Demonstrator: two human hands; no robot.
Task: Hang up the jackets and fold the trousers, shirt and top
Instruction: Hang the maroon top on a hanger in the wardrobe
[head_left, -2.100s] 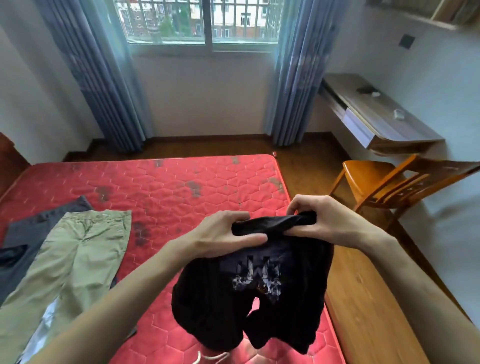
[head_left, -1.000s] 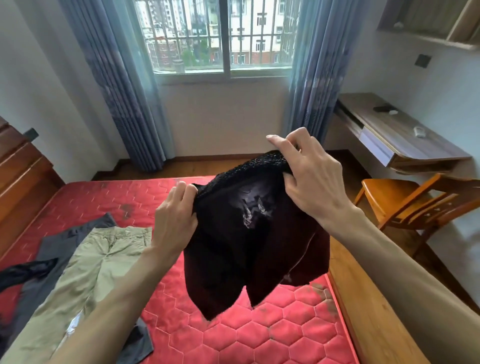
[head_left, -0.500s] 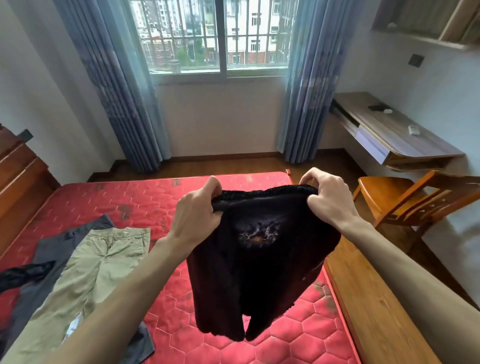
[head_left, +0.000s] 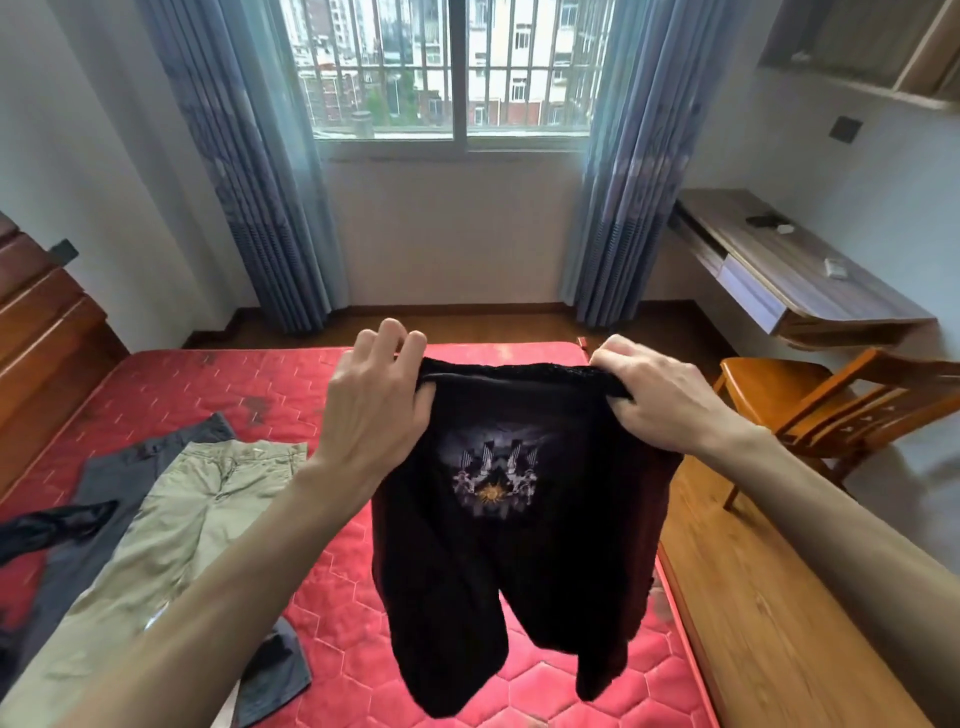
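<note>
Red mattress (head_left: 197, 384) fills the room under the window (head_left: 452, 67). Above it I hold a black top (head_left: 519, 519) in the air, printed side toward me, hanging free. My left hand (head_left: 374, 410) pinches one upper corner and my right hand (head_left: 660, 400) grips the other, fingers curled over the edge. Green trousers (head_left: 171, 530) lie flat on the mattress to the left, over grey trousers (head_left: 130, 457). A wooden chair (head_left: 841, 400) stands at the right.

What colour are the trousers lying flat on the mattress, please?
Pale khaki green trousers, head view.
</note>
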